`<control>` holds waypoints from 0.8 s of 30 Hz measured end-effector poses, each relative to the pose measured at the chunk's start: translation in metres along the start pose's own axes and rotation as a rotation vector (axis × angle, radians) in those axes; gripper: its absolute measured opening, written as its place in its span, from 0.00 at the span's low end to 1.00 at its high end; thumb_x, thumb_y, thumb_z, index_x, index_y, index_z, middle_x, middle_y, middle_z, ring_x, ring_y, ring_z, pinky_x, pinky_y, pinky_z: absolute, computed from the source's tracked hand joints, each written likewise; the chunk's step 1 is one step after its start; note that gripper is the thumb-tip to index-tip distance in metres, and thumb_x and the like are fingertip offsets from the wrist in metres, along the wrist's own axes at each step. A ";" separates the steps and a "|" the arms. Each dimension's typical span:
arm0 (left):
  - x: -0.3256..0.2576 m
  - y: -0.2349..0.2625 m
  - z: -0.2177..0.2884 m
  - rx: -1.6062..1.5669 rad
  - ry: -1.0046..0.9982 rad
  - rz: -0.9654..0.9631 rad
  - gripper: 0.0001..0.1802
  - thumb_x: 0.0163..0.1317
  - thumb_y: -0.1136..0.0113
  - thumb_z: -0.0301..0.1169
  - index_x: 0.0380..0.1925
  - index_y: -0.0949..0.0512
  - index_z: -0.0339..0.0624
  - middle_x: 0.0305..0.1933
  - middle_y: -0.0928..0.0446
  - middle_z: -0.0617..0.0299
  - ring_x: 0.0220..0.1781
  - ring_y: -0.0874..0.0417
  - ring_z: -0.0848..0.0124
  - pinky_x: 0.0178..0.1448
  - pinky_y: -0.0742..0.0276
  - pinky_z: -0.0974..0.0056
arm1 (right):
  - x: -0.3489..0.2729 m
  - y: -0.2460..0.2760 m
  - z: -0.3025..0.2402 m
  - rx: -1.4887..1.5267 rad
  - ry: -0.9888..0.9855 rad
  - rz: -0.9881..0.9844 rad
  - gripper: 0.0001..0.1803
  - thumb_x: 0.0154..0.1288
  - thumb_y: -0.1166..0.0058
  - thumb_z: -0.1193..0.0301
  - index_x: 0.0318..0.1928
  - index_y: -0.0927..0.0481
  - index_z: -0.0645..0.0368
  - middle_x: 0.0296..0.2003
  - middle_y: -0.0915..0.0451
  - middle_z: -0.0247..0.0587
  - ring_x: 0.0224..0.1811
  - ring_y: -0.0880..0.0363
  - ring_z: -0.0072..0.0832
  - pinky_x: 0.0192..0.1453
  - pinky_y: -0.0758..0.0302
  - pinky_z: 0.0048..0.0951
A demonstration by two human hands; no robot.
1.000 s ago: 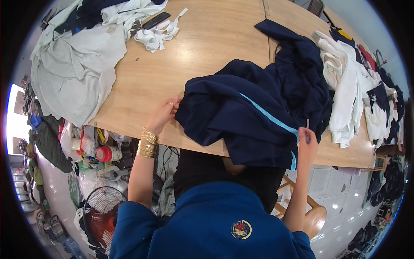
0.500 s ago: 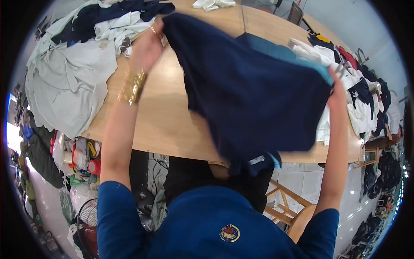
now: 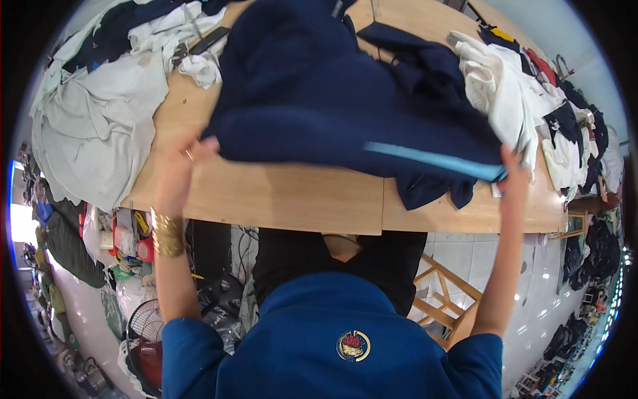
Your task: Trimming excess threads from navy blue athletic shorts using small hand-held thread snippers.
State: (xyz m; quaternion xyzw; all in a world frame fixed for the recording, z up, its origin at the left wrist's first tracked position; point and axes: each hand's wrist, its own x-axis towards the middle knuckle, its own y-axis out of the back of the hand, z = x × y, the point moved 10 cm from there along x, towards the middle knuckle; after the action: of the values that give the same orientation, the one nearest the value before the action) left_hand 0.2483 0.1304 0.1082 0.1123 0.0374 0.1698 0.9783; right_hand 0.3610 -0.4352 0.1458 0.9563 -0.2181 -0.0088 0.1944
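Note:
A navy shirt (image 3: 312, 100) with a light blue strip (image 3: 432, 159) along its near edge is stretched out over the wooden table (image 3: 286, 196). At its near left corner, my left hand (image 3: 187, 163) pinches the cloth, a gold bracelet on the wrist. The near right corner, by the end of the blue strip, is gripped by my right hand (image 3: 513, 179). Much of the cloth is blurred. Its far part reaches the top of the picture, and a small light label (image 3: 337, 8) shows there. Loose folds droop near the right hand.
Pale grey-white cloths (image 3: 100, 126) drape over the table's left end, a dark flat object (image 3: 209, 41) beside them. White garments (image 3: 495, 73) and a mixed clothing heap lie right. Below stand a fan (image 3: 144, 332) at left and a wooden stool (image 3: 452, 299) at right.
Both hands have come down toward the table's near edge, the left one most. The shirt has swung away from me, its body now spread far across the table instead of hanging over the near edge.

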 end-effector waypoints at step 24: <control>-0.020 -0.049 -0.105 0.090 0.240 -0.069 0.19 0.58 0.42 0.36 0.43 0.26 0.31 0.35 0.22 0.58 0.38 0.23 0.75 0.43 0.27 0.70 | -0.116 -0.143 0.031 -0.419 0.262 -0.523 0.18 0.54 0.39 0.70 0.47 0.23 0.55 0.23 0.27 0.32 0.26 0.31 0.18 0.32 0.33 0.20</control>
State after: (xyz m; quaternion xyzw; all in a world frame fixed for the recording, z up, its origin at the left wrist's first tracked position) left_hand 0.2341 0.1005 -0.0048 0.1337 0.1657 0.1464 0.9661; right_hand 0.3121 -0.2793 0.0558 0.9122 0.0671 0.0198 0.4037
